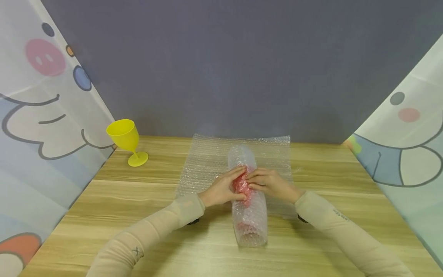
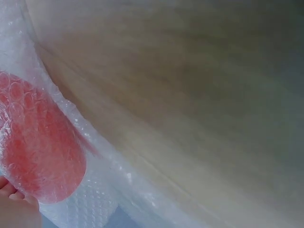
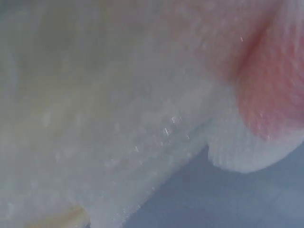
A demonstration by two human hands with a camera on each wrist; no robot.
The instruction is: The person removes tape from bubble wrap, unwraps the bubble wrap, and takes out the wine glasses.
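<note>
One red thing (image 1: pixel 241 185) lies wrapped inside a bubble-wrap roll (image 1: pixel 250 215) on the table (image 1: pixel 155 231), between the hands. The left hand (image 1: pixel 223 188) grips the roll with spread thumb and fingers; the right hand (image 1: pixel 273 184) touches it with its fingertips, whether pinching I cannot tell. Flat wrap (image 1: pixel 205 161) spreads behind; a yellow goblet (image 1: pixel 124 135) stands far left.

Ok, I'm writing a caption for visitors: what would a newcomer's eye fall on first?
Likely the red object showing through rolled bubble wrap in the middle of the table, between the left hand and right hand. Then the yellow goblet, upright near the far left corner. Cartoon panels on both sides may draw the eye too.
</note>
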